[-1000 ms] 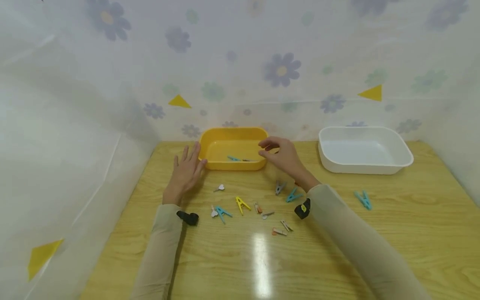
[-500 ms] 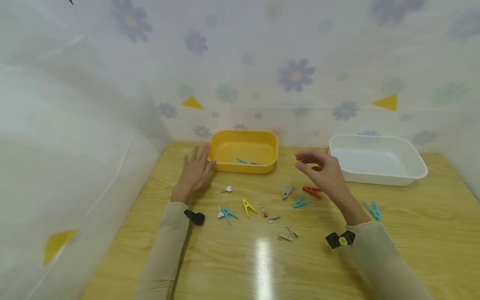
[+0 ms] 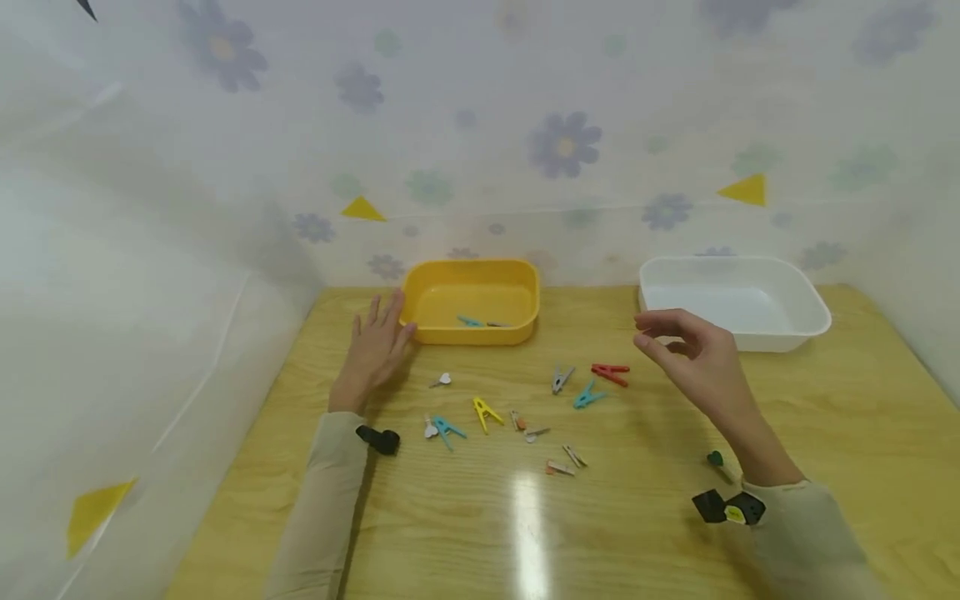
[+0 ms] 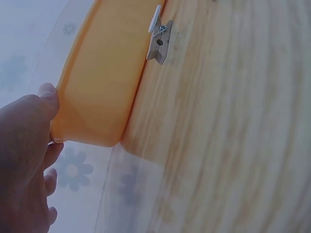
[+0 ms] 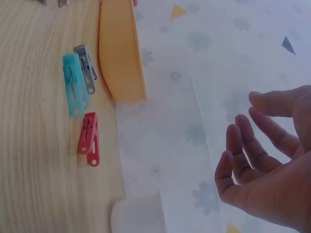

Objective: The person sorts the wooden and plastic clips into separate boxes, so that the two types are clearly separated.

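Note:
My left hand [image 3: 367, 350] rests against the left end of the yellow bin [image 3: 480, 335], fingers straight and spread, thumb at its front corner. In the left wrist view the thumb touches the bin's rim [image 4: 56, 116]. Inside the bin lie a blue clothespin [image 3: 471, 321] and a small dark one. My right hand [image 3: 701, 358] hangs in the air in front of the white bin [image 3: 772, 342], fingers loosely curved and holding nothing. A red clothespin [image 3: 611, 373] lies to its left, beside a blue clothespin [image 3: 587, 395] and a grey clothespin [image 3: 561, 380].
Several more pegs are scattered on the wooden table [image 3: 420, 517], among them a yellow clothespin [image 3: 486, 412], a blue clothespin [image 3: 448, 431] and a heart-topped clip [image 3: 444, 380]. A green-heart clip [image 3: 717, 461] lies by the right wrist. Flowered sheeting [image 3: 480, 150] hangs behind.
My right hand has moved from the yellow bin's right end to in front of the white bin, uncovering the red clothespin and covering a blue one. My left hand stays put.

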Demonstrator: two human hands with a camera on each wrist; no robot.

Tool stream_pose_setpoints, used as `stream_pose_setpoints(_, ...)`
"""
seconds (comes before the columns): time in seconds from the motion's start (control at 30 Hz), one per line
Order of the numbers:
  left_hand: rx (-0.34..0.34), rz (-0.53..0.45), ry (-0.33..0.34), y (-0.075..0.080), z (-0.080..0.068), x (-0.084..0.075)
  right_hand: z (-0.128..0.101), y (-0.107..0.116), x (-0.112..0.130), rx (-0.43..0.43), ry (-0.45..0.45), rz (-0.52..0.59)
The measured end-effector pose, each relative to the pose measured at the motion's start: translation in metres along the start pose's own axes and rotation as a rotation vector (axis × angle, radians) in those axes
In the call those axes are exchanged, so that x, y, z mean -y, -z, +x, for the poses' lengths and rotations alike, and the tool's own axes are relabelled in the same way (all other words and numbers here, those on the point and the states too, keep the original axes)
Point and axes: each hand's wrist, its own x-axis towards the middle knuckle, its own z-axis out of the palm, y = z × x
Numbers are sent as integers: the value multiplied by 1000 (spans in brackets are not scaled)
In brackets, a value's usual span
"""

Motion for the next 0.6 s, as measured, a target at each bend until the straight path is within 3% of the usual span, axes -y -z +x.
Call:
stream_pose_setpoints(0.27, -1, -1, 14, 5, -9, 10, -14, 10, -9, -12, -27, -38)
stream_pose_setpoints(0.6, 5, -19, 14, 7, -10, 11, -34, 36, -37, -24, -68, -127)
